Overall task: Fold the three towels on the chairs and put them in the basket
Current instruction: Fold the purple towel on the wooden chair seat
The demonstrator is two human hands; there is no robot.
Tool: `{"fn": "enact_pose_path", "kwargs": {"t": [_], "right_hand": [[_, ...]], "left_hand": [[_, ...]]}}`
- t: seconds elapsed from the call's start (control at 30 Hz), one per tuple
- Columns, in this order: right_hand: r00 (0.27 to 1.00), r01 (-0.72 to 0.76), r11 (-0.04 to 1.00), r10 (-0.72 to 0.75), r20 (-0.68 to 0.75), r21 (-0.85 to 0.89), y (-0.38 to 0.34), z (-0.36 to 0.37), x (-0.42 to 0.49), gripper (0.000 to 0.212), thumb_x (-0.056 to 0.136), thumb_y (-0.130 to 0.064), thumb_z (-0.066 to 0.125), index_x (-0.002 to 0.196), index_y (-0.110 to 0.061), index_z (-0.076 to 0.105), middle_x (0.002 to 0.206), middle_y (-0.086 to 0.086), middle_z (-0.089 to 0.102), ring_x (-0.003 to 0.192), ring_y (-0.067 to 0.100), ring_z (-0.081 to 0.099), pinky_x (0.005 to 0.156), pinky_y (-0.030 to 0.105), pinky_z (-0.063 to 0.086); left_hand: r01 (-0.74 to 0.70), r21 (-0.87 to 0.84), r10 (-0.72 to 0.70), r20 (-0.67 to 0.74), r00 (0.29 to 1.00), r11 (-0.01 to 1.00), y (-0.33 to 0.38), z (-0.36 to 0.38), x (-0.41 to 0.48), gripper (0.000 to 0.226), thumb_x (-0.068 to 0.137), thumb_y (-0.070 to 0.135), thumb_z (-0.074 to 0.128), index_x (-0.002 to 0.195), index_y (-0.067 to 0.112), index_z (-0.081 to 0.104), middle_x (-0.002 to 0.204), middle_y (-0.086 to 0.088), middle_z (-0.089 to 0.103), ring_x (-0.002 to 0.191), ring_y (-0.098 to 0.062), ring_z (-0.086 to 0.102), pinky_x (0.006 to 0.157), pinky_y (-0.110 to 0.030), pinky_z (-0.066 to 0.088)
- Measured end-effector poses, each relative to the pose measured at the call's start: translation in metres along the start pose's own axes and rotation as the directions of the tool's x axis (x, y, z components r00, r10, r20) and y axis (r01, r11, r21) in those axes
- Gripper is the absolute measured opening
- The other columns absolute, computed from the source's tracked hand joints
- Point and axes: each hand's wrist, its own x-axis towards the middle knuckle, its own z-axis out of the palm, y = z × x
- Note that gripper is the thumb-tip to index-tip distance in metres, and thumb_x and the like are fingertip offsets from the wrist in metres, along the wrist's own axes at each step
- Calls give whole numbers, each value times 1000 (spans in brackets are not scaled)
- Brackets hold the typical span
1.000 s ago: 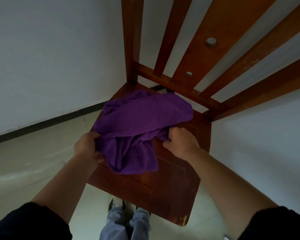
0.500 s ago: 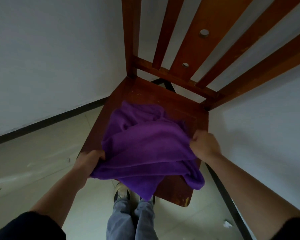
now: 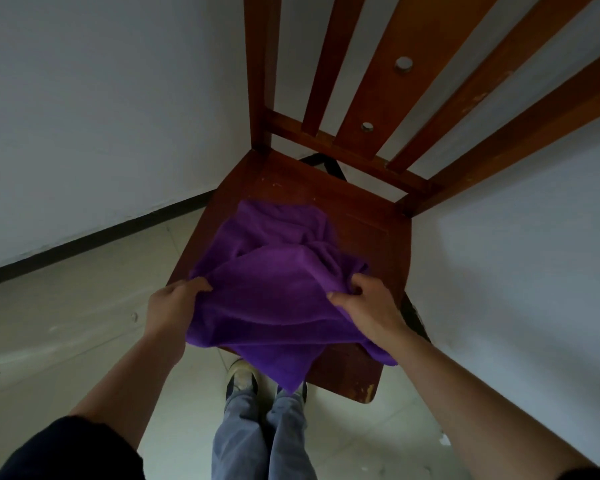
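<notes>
Left wall (image 3: 101,116): plain white, upper left of the frame.
Right wall (image 3: 520,278): plain white, joined to the left wall at a corner behind the chair.
Skirting (image 3: 94,241): dark band along the foot of the left wall.
Floor (image 3: 66,323): pale glossy tiles, scuffed, lower left.
Chair (image 3: 368,237): reddish-brown wood, set into the corner; seat edge chipped at lower right.
Backrest (image 3: 371,81): upright slats, two round caps set in the wide middle one.
Light: dim, diffuse.
</notes>
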Motion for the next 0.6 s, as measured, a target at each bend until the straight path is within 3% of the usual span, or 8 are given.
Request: {"fn": "enact_pose_path", "kwargs": {"t": [0.07, 0.13, 0.17, 0.27, 0.33, 0.47, 0.53, 0.6], "right_hand": [[991, -94, 945, 117, -56, 315, -8, -9, -1, 10, 82, -16, 68, 87, -10, 62, 84, 0, 56, 81, 22, 54, 83, 38, 44], [966, -104, 837, 213, -146, 538, -16, -26, -2, 8, 79, -8, 68, 83, -13, 63, 85, 2, 60, 86, 25, 58, 78, 33, 48], [953, -90, 793, 244, -178, 602, -20, -37, -4, 13, 77, -8, 69, 75, -17, 60, 81, 4, 61, 85, 26, 59, 75, 32, 47], [933, -55, 735, 278, -227, 676, -36, -72, -21, 18, 72, -11, 75, 75, -15, 58, 80, 7, 64, 81, 26, 61, 76, 36, 49], [943, -55, 698, 272, -193, 714, -50, -96, -40, 19, 74, -11, 76, 87, -9, 63, 83, 8, 67, 77, 23, 64, 69, 31, 53], [965, -92, 603, 251, -80, 792, -80, -151, -88, 25, 81, -10, 70, 105, -3, 70, 100, 12, 72, 89, 22, 69, 65, 25, 57], [962, -101, 635, 258, -88, 766, -91, -176, -105, 27, 83, -8, 66, 109, -2, 68, 110, 14, 70, 98, 25, 66, 77, 29, 55], [964, -95, 708, 242, -114, 700, -105, -202, -126, 24, 86, -6, 63, 110, -1, 68, 114, 15, 68, 102, 25, 64, 83, 32, 53]], "left_hand": [[65, -155, -54, 77, 996, 986, 11, -2, -6, 33, 61, 11, 67, 94, 14, 64, 107, -15, 66, 96, -34, 62, 88, -50, 52], [100, -248, -51, 199, 979, 963, 24, -6, -12, 61, 53, 14, 64, 114, 12, 60, 113, -13, 66, 100, -35, 62, 81, -49, 54], [99, -280, -27, 251, 968, 955, 32, -7, -17, 60, 55, 14, 61, 115, 10, 59, 111, -13, 66, 98, -33, 63, 78, -45, 54], [35, -343, 89, 338, 937, 939, 68, -14, -45, 32, 69, 6, 50, 100, 8, 58, 92, -14, 67, 80, -26, 63, 68, -31, 53], [-51, -348, 179, 345, 921, 936, 89, -21, -64, 30, 70, 1, 49, 98, 10, 54, 89, -13, 63, 75, -24, 61, 59, -26, 53], [-147, -335, 266, 345, 900, 931, 139, -45, -125, 28, 60, 7, 61, 88, 7, 56, 95, -16, 61, 81, -28, 60, 63, -33, 51], [-166, -330, 277, 325, 904, 929, 163, -52, -156, 4, 73, 12, 59, 72, 11, 55, 69, -6, 61, 65, -21, 57, 55, -29, 47], [-206, -287, 291, 297, 909, 935, 188, -57, -183, 10, 82, 13, 57, 73, 13, 56, 61, -1, 55, 58, -16, 51, 52, -26, 44]]}}
